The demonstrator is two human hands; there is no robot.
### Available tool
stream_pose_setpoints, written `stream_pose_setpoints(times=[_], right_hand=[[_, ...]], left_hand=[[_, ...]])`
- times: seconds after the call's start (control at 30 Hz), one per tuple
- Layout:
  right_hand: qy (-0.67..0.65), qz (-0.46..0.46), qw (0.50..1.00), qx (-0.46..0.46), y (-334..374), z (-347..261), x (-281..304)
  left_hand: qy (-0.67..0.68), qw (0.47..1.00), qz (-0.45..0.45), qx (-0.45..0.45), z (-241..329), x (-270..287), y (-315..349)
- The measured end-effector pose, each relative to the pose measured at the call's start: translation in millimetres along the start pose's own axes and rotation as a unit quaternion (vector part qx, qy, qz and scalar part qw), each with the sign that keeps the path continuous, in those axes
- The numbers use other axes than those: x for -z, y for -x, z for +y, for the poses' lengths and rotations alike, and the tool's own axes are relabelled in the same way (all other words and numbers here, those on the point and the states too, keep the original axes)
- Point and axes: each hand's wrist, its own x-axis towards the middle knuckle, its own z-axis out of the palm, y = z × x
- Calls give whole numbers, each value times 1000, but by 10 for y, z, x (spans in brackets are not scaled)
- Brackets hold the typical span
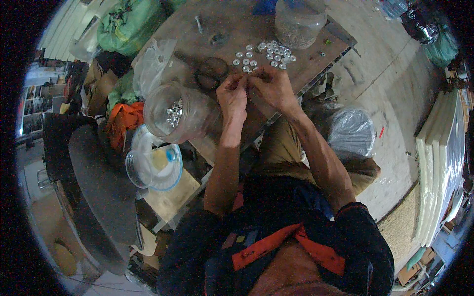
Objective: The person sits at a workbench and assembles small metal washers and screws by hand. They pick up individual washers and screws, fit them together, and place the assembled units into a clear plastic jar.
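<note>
My left hand [233,97] and my right hand [276,89] meet at the fingertips over the wooden table [192,37]. Both are closed in a pinch; whatever lies between the fingers is too small to make out. Just beyond them are several small clear round discs with centre holes [245,61], loosely spread. A denser cluster of similar discs [278,52] lies to their right. Black-handled scissors [211,71] rest left of my left hand. Nearer to me, a clear plastic jar [160,111] lies tipped on its side with small shiny pieces inside.
A second clear jar [300,29] stands at the table's far right. A bolt-like piece [199,24] lies at the far left, and a clear plastic bag [153,66] sits at the left edge. Left are green sacks [129,27] and a grey chair [96,192]; right, a plastic-wrapped bucket [351,130].
</note>
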Motion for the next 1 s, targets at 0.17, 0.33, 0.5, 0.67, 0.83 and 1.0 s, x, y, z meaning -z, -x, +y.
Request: stream_pose_setpoints(times=[0.17, 0.33, 0.5, 0.67, 0.83, 1.0], right_hand=[[-38, 35, 997, 55, -28, 67, -75], [64, 21, 997, 29, -9, -81, 31], [13, 7, 999, 35, -38, -466, 82], [-77, -39, 956, 281, -5, -1138, -409], [118, -89, 964, 221, -60, -1636, -933], [8, -22, 990, 139, -265, -1068, -352]], left_hand=[[31, 997, -39, -54, -15, 39, -1], [12, 996, -34, -84, 64, 49, 23], [114, 990, -66, -58, 166, 84, -11], [-130, 979, -6, -154, 139, 79, -175], [-400, 872, -6, -281, 51, -150, -481], [-586, 720, 61, -367, -137, -466, -847]])
